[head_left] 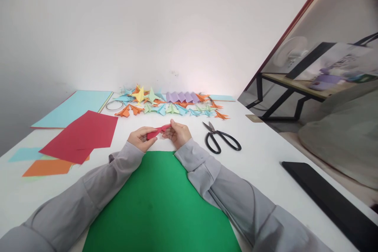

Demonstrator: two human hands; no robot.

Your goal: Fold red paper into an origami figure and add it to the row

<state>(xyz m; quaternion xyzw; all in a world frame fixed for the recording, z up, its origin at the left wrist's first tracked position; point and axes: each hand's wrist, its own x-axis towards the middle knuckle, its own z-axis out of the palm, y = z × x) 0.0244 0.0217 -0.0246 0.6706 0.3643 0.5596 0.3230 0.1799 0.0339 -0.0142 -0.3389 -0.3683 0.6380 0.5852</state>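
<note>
A small folded piece of red paper [154, 133] is held between my two hands, just beyond the far edge of a green sheet [159, 201]. My left hand [141, 138] pinches its left end between thumb and fingers. At the other end, my right hand [178, 134] grips it with thumb and fingertips, the remaining fingers curled below. To the right of my hands lie scissors [222, 138] with black handles, their blades slightly apart and pointing away. Larger red sheets [91, 136] rest on the table to the left.
Folded paper figures [171, 108] in several colours line the wall, with a purple pleated strip [183, 97] among them. Light blue sheets [76, 106] and orange paper [49, 167] lie at left. A long black object [321, 197] lies along the right edge.
</note>
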